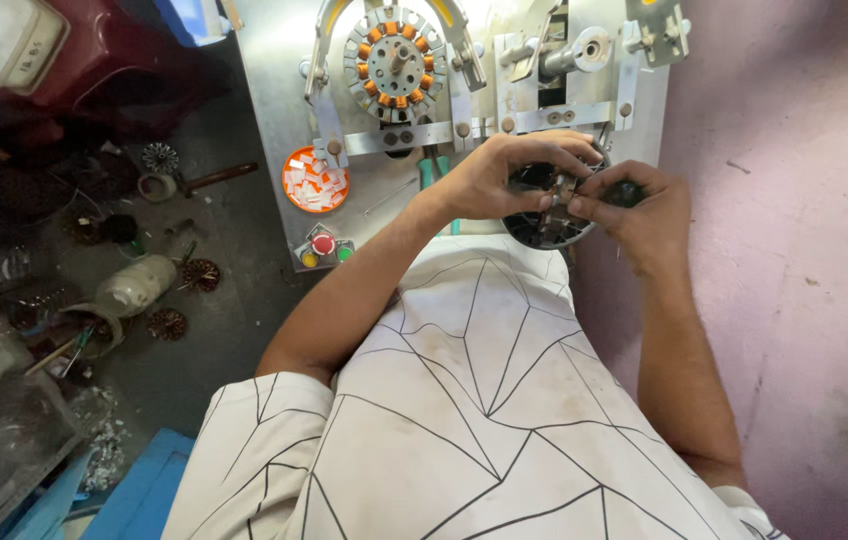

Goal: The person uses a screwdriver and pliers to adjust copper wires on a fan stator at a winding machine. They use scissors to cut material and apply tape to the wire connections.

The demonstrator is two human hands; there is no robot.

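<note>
Gripping round dark stator (550, 222) | both hands: left hand (496, 180); right hand (642, 210) | orange dish (315, 180) left

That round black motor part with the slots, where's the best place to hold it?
Probably by its outer rim, one hand from each side. The round stator is a flat ring with slots facing inward, so the smooth outside edge looks the safest grip. The left hand covers its top-left edge and the right hand pinches its right edge, leaving the slotted middle free.
</note>
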